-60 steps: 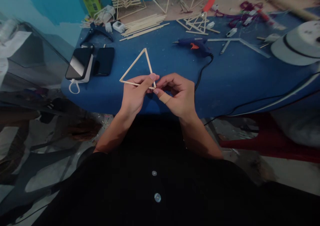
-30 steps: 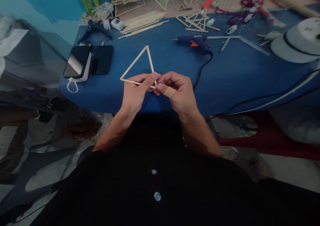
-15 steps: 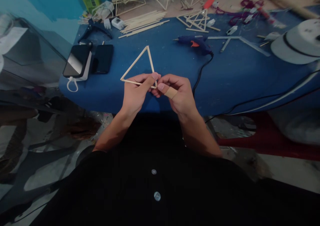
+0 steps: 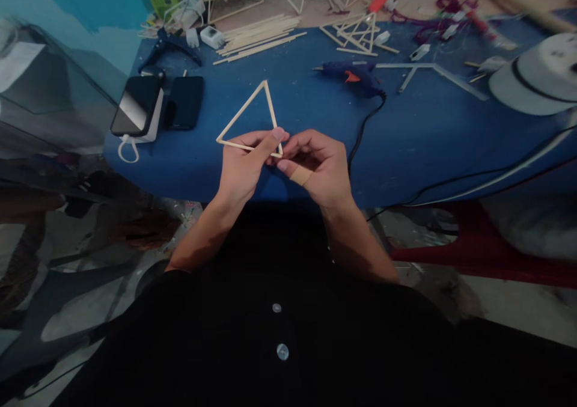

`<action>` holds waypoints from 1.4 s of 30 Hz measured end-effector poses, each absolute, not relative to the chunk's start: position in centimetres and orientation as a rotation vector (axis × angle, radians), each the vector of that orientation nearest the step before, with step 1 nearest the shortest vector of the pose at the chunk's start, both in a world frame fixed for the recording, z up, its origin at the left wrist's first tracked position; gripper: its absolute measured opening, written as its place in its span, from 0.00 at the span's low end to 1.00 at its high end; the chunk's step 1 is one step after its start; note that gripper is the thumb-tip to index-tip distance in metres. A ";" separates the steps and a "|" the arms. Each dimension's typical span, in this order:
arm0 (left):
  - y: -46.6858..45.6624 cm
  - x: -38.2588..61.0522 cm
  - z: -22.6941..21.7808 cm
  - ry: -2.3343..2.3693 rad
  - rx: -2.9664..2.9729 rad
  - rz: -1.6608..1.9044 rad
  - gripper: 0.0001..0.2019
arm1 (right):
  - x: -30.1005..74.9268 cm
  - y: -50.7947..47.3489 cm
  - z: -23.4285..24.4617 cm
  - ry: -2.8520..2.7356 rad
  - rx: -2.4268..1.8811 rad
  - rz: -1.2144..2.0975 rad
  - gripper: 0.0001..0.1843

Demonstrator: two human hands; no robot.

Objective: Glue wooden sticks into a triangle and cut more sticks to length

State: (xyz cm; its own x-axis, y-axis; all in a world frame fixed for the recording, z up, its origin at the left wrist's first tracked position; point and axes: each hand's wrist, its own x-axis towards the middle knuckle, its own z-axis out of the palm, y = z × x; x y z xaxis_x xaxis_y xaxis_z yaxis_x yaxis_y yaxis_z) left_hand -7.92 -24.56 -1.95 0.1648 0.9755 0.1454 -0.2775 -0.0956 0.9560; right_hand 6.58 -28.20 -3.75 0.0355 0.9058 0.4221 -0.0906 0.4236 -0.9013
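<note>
A triangle of thin pale wooden sticks (image 4: 241,111) is held up in front of me, over the near part of the blue table. My left hand (image 4: 243,163) grips its lower side near the right corner, thumb on top and fingers underneath. My right hand (image 4: 322,166), with a tan bandage (image 4: 300,176) around the thumb, has its curled fingers at that same corner. The thumb tip lies just below the corner, and some fingertips are hidden behind it. Beyond the hands lies a blue glue gun (image 4: 349,76) with an orange trigger.
Behind the triangle lies a pile of loose sticks (image 4: 256,39), beside a small stick frame (image 4: 354,34). Two phones (image 4: 135,103) (image 4: 184,101) rest at left, one on a white block. A white round device (image 4: 536,70) stands at right. The glue gun's black cord (image 4: 360,131) runs toward the table's near edge.
My right thumb has slid slightly down and left, from the triangle's corner to just below it. The left hand keeps its grip, and the triangle has barely moved.
</note>
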 end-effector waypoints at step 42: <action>-25.1 -7.6 -1.7 0.883 1.165 1.247 0.22 | 5.9 -29.6 -3.6 -1.182 -0.932 0.724 0.19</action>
State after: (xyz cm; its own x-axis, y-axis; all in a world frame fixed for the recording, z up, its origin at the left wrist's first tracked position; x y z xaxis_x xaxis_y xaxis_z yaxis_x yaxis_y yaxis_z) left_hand -7.64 -25.12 -1.70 0.1500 0.9839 0.0969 -0.2351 -0.0597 0.9701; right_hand 5.87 -29.62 -3.55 0.2430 0.8654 0.4382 0.0022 0.4512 -0.8924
